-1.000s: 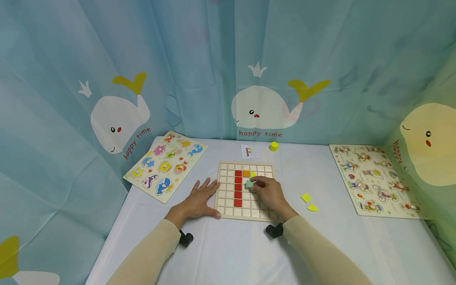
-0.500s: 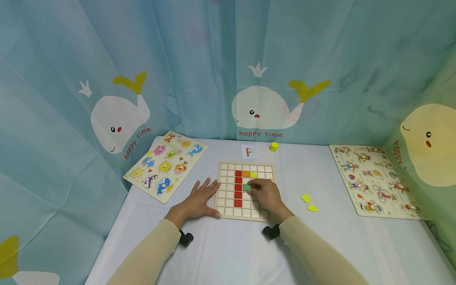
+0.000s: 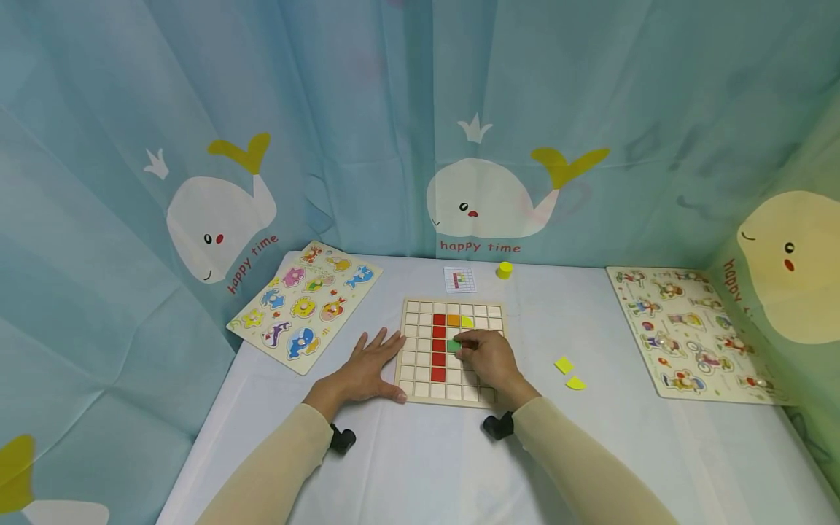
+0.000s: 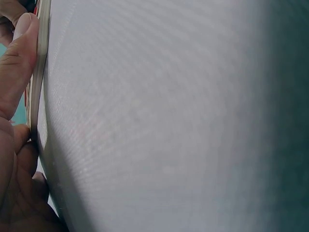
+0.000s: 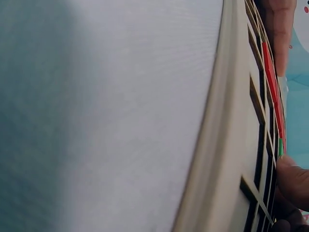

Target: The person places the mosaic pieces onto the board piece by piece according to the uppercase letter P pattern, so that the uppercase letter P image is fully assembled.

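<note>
A wooden grid board [image 3: 453, 401] lies on the white-covered table. My left hand [image 3: 367, 368] rests with spread fingers at its left side, the thumb by the near corner; the left wrist view shows the thumb [image 4: 21, 60] against the board's edge. Over the board, my right hand [image 3: 492, 359] pinches a green square tile [image 3: 453, 346], which sits at a cell right of a column of red tiles [image 3: 438, 359]. An orange tile [image 3: 453, 320] and a yellow rounded tile [image 3: 467, 321] sit in the row above. My right hand hides some cells.
Two loose yellow tiles [image 3: 564, 365] lie right of the board. Behind it are a small pattern card [image 3: 459, 280] and a yellow cylinder [image 3: 504, 270]. A sea-animal puzzle [image 3: 305, 306] lies at left, a figure puzzle [image 3: 695, 335] at right. A whale-print curtain [image 3: 367, 146] hangs behind.
My right hand has moved slightly left and toward me, bringing the green tile down from above the board to a cell beside the red column. My left hand has stayed put.
</note>
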A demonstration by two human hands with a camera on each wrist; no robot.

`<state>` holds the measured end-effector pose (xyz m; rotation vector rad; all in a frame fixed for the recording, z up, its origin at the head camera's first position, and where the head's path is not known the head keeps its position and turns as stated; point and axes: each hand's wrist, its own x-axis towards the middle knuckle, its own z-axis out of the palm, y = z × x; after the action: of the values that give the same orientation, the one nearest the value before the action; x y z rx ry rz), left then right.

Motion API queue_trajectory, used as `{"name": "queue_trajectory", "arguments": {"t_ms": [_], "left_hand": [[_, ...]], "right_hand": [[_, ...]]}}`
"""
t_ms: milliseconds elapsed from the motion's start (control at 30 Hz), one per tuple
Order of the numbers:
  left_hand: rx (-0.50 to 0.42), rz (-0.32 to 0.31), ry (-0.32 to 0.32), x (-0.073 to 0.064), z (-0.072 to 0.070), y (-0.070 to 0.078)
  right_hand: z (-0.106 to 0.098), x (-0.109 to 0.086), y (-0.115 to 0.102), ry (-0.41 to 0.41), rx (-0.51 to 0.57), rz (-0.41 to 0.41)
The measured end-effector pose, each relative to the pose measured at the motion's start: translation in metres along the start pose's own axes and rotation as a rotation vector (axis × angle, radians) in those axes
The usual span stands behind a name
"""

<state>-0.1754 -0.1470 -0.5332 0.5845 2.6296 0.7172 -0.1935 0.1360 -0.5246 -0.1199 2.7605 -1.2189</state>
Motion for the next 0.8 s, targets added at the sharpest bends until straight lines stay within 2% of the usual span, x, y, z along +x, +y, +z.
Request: {"name": "queue_trajectory", "arguments": {"t_ms": [467,800], "left_hand": [[0.001,-0.018,-0.002,0.0,0.001,0.002],[0.003,-0.038,-0.015,0.0,0.001,0.001]], "right_hand": [[-0.005,-0.001,0.0,0.011,0.019,0.006],[-0.031,-0.007,0.007,0.083,0.091,-0.018]]}}
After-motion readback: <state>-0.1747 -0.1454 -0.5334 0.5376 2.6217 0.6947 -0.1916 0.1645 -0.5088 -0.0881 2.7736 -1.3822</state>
